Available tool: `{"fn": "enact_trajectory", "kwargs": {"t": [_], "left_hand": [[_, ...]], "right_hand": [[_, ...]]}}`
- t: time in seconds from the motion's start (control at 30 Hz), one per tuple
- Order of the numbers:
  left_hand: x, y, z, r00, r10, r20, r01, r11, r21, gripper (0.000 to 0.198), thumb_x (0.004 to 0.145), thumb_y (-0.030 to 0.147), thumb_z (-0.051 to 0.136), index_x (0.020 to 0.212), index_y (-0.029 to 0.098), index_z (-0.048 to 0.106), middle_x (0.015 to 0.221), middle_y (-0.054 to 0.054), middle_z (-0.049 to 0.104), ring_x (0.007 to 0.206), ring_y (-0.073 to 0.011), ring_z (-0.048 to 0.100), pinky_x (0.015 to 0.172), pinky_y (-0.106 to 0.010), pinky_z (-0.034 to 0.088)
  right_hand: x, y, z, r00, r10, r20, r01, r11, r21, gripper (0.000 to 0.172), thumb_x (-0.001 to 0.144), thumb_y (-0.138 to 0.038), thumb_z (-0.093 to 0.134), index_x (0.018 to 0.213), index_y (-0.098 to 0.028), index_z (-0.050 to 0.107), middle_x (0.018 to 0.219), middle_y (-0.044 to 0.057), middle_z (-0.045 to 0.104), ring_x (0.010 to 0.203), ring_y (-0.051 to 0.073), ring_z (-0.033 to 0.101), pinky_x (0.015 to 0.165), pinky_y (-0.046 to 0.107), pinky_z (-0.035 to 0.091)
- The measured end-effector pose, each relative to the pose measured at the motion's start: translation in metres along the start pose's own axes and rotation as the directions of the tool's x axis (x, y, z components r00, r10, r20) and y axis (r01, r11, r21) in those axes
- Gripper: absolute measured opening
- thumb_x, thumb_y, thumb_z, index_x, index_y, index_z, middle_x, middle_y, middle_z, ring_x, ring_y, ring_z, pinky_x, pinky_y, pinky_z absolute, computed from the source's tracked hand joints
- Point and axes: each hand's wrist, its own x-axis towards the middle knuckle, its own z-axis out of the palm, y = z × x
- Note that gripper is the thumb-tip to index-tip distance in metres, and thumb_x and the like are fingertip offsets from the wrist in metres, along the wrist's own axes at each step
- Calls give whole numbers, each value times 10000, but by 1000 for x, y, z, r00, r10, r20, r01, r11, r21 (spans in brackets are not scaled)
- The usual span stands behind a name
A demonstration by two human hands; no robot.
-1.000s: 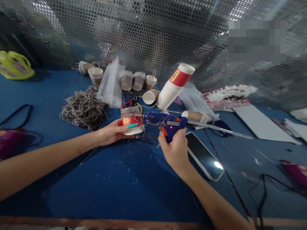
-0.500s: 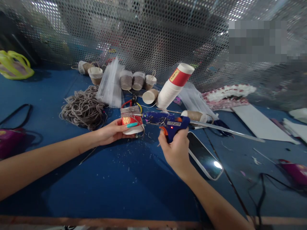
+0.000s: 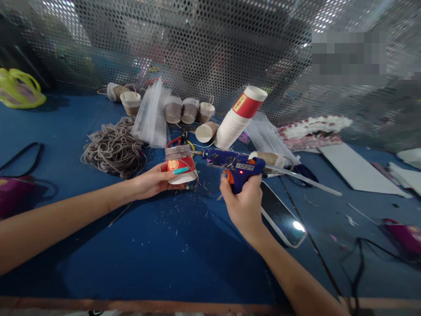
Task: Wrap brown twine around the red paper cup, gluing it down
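My left hand (image 3: 160,179) is closed around a red and white paper cup (image 3: 182,169), tilted sideways above the blue table. Grey-brown cord is wound round the cup's upper end, and a loose strand hangs down its right side. My right hand (image 3: 245,204) grips a blue glue gun (image 3: 230,161) by its handle, fingers near the orange trigger. A small red light glows on the gun, and a long clear glue stick (image 3: 307,180) sticks out of its back. The nozzle points left at the cord-wrapped part, close beside it; whether they touch I cannot tell.
A heap of grey cord (image 3: 113,149) lies to the left. Behind stand several cord-wrapped cups (image 3: 173,109), a leaning stack of paper cups (image 3: 235,120) and white mesh strips (image 3: 151,116). A phone (image 3: 283,217) lies by my right wrist, a white board (image 3: 362,169) beyond.
The glue gun has shifted slightly right, its nozzle drawn back a little from the cup's face. My left hand and the cup have hardly moved.
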Motion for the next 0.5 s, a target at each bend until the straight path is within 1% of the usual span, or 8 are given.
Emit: {"fn": "enact_trajectory", "kwargs": {"t": [0.13,0.23,0.3,0.4,0.5], "left_hand": [[1,-1,-1,1000,4,-3,-4,1000,2,464,682,286,873,1084,174,669,1083,-87,753,984,-238,702,902,-380,538],[1,-1,-1,1000,-4,-8,4,1000,-2,475,673,283,881,1086,176,670,1096,-87,752,995,-241,701,903,-382,537],[1,0,0,1000,-18,-22,18,1000,-7,485,656,275,893,1079,175,677,1076,-81,757,967,-232,705,898,-382,540],[0,2,3,999,-29,-33,29,1000,-11,485,648,266,896,1075,174,685,1054,-75,759,937,-225,705,901,-392,537],[-1,2,4,999,-25,-20,25,1000,-6,481,666,268,882,1095,175,684,1075,-82,755,955,-233,698,906,-395,531]], "right_hand": [[2,0,0,999,23,43,-23,1000,4,289,775,-377,598,935,-260,387,676,-12,628,529,196,628,524,364,551],[1,0,2,997,26,75,-28,999,22,312,776,-393,582,979,-245,398,741,32,675,608,227,677,562,378,567],[0,-1,3,997,33,75,-35,999,29,329,776,-409,590,987,-240,403,786,55,692,679,248,704,602,392,580],[-2,-3,3,995,32,89,-36,999,39,341,776,-426,609,984,-246,407,792,53,700,709,260,713,621,405,588],[-4,-5,2,995,5,98,-12,997,78,355,795,-441,605,1014,-240,411,842,67,716,734,257,720,647,409,596]]}}
